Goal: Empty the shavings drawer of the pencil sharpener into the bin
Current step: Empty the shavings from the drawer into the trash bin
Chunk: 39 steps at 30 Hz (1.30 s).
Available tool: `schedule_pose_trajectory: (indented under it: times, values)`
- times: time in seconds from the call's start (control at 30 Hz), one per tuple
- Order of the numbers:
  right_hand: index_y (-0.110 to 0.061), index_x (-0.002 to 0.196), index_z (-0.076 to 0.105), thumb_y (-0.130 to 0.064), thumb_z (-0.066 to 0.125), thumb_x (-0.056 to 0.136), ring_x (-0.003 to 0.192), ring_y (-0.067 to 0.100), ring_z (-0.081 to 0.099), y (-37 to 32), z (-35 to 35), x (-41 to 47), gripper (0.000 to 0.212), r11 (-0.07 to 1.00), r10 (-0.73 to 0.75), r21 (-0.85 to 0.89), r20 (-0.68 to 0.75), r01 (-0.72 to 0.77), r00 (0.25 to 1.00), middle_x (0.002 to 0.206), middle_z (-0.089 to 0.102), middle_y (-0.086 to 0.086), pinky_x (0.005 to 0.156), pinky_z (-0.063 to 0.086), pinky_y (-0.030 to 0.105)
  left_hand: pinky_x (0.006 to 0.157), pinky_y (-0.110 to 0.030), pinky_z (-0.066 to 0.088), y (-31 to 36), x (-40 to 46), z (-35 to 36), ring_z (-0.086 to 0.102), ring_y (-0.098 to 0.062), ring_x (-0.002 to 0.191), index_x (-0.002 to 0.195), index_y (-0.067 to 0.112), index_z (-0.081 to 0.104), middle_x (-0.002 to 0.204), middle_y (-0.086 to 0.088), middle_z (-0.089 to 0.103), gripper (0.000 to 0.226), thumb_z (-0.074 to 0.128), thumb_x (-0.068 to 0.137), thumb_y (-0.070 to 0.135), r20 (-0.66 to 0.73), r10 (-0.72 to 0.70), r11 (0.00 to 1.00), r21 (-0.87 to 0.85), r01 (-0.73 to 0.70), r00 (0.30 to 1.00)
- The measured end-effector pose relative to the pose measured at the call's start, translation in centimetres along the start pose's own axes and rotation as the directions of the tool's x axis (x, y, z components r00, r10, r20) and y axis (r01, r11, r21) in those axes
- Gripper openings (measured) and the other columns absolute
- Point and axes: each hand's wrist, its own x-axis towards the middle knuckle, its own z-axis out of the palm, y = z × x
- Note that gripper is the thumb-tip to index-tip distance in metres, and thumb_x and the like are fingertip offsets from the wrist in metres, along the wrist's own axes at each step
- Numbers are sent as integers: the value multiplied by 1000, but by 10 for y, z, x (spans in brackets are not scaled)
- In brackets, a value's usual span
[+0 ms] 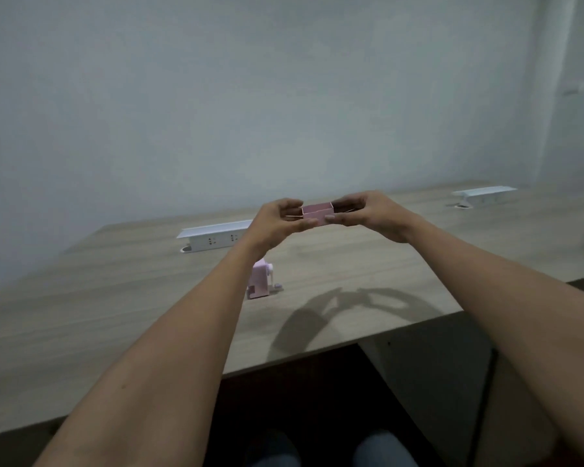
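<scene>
The small pink shavings drawer (317, 214) is held up in the air above the desk, open side up, between both hands. My left hand (284, 219) pinches its left end and my right hand (368, 210) pinches its right end. Below my left forearm the pink pencil sharpener (262, 279) stands upright on the wooden desk (115, 315), its crank handle pointing right and partly hidden by the arm. No bin is in view.
A white socket strip (213, 235) lies at the back of the desk on the left, a second white socket strip (484, 194) at the far right. The desk's front edge runs diagonally, with a dark gap and my knees below it.
</scene>
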Motion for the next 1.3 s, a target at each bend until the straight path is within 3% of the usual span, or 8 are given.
schedule_pose_trajectory:
  times: [0.13,0.27,0.43,0.7,0.83,0.97,1.13,1.3]
  values:
    - [-14,121,73,-29,84,78,115,16,68,11,-38,-35,47,999,35,-4,-61,-35,998,116,77,1,97,54,30,99,-26,54,7,8,43,70,-17,111,135,1,59,123,-11,72,60,81,83,22,111,14,998,-69,-6,994]
    - [-9,123,71,-24,85,78,114,14,69,27,-71,-77,49,996,85,-10,-119,-87,989,117,76,3,98,52,27,102,-30,52,11,2,97,70,-13,103,126,4,67,116,-7,75,45,79,85,22,212,25,986,-167,11,977]
    - [-11,123,71,-31,88,73,115,15,68,48,-112,-131,56,983,162,-58,-179,-175,970,117,76,3,105,51,34,103,-30,51,15,-7,163,69,-20,115,128,2,66,121,-10,74,51,79,85,25,306,45,972,-231,29,951]
    - [-7,126,69,-23,86,75,114,16,69,92,-143,-225,55,948,307,0,-281,-319,909,119,75,5,102,52,30,94,-21,53,4,-34,264,69,-14,105,128,-2,64,122,-13,73,48,77,87,18,427,39,962,-260,82,904]
    - [-3,128,66,-13,86,75,117,20,68,117,-147,-262,58,919,393,118,-306,-375,867,123,72,10,107,50,34,101,-29,53,-8,-52,305,69,-19,112,131,-2,62,125,-13,71,51,77,87,19,450,23,968,-234,93,893]
    - [-3,128,65,-9,85,74,117,20,68,142,-145,-300,57,873,486,211,-297,-440,822,124,71,12,106,50,34,89,-16,54,-24,-76,337,69,-18,113,130,0,63,124,-12,71,52,79,85,19,474,8,966,-231,116,880]
    - [-2,126,66,-4,82,78,87,2,74,184,-128,-346,50,814,579,255,-278,-522,767,109,74,6,76,55,11,78,-8,53,-60,-116,373,69,-6,99,129,3,64,120,-7,72,51,80,84,18,531,-52,957,-215,194,846]
    - [-1,125,67,-8,87,72,107,16,71,251,-100,-387,57,698,709,340,-206,-630,674,118,74,11,87,54,19,84,-10,53,-114,-155,407,68,-17,111,130,0,64,125,-13,71,49,79,85,13,582,-181,918,-189,349,793]
